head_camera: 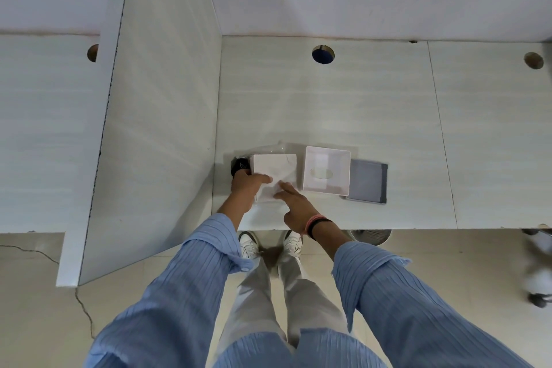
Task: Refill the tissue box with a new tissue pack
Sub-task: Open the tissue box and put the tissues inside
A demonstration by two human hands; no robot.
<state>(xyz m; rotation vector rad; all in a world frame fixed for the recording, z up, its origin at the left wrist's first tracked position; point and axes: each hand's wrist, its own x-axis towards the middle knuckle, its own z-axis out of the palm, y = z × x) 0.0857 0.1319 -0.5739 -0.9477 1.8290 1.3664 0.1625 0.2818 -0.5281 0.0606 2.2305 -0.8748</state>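
My left hand (246, 185) and right hand (294, 207) rest spread on the soft white tissue stack (274, 176), gripping nothing; it lies on the tabletop (373, 116) beside the open white plastic box (326, 170). Light, floppy; I'd clasp both ends.

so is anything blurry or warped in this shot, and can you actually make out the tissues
Head view: wide-angle bending bows the desk edges and divider; light is soft and even, with faint shadows; the tissue stack is pale, low in contrast against the desk, with both hands on it; the chair base at far right is smeared.
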